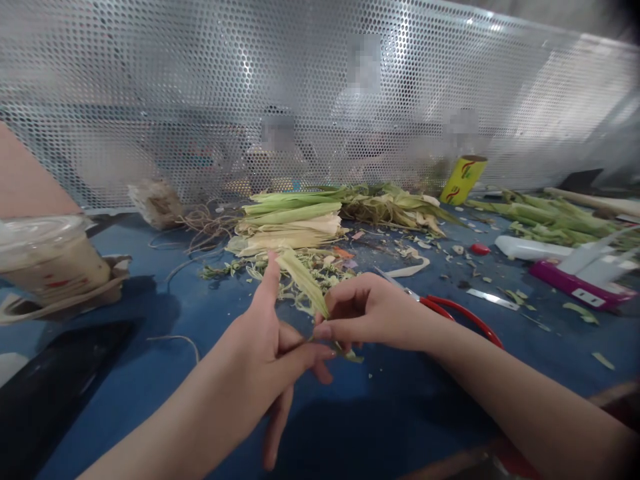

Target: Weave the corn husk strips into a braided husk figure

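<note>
A folded strip of pale green corn husk [303, 280] slants up and away between my two hands, over the blue table. My right hand [373, 310] pinches it near its lower end with thumb and fingertips. Beside it, my left hand [270, 353] brings its thumb to the same lower end, its index finger pointing up and its other fingers loosely spread. The fingers partly hide the point where they meet. Just beyond lie green husk shreds [295, 293] and a layered stack of corn husks [293, 220]. Red-handled scissors [450, 310] lie partly behind my right wrist.
A perforated metal screen [200, 87] stands at the back, with people blurred behind it. Around are twine [210, 227], a lidded cup [55, 260], a dark flat object [55, 393], a yellow can [464, 180], a blade [493, 299] and a purple-and-white glue gun [575, 283].
</note>
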Tool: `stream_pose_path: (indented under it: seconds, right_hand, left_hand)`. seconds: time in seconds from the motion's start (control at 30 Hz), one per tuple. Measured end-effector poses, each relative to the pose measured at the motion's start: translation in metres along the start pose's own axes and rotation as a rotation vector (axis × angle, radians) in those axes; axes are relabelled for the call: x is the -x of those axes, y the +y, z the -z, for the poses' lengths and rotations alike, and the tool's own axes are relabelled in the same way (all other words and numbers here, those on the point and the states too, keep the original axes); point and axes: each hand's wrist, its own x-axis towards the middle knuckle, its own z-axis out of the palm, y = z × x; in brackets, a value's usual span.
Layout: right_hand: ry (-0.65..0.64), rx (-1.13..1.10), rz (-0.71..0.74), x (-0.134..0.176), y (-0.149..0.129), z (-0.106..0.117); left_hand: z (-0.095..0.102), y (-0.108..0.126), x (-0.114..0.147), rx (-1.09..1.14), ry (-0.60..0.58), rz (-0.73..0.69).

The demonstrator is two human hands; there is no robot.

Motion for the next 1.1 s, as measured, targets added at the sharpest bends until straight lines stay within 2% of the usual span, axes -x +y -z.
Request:
stream_pose_path:
  seconds: [0.1, 0.27, 0.33, 0.4, 0.47, 0.6, 0.7, 0.93, 1.1]
  right_hand:
    - [0.044, 0.009, 0.031, 0.0, -0.002, 0.001]
    - [0.021, 0.064, 0.036, 0.0, -0.003, 0.005]
    - [0.024, 0.038, 0.009, -0.001, -0.001, 0.006]
    - [0.025, -0.022, -0.025, -0.002, 0.002, 0.006]
    - [0.017, -0.084, -0.044, -0.003, 0.003, 0.006]
    - [-0.009, -0.191, -0.011, -0.002, 0.002, 0.005]
    - [-0.011, -0.205, 0.016, -0.001, 0.002, 0.002]
    - [0.073, -0.049, 0.106, 0.0, 0.002, -0.003]
    - [0.117, -0.024, 0.143, -0.002, 0.001, -0.008]
  left_hand:
    - [-0.001, 0.001, 0.002, -0.07, 0.002, 0.01]
    - [0.003, 0.009, 0.006, -0.155, 0.034, 0.078]
    - [0.006, 0.011, 0.007, -0.148, 0.012, 0.075]
    - [0.009, 0.01, 0.006, -0.13, 0.0, 0.034]
    - [0.011, 0.007, 0.003, -0.131, 0.043, -0.03]
    - [0.009, -0.003, -0.002, -0.214, 0.15, -0.11]
    - [0.007, -0.006, -0.003, -0.166, 0.181, -0.119]
    - [0.006, -0.007, -0.001, -0.115, 0.091, -0.062]
    - [0.005, -0.01, 0.003, -0.081, 0.042, -0.015]
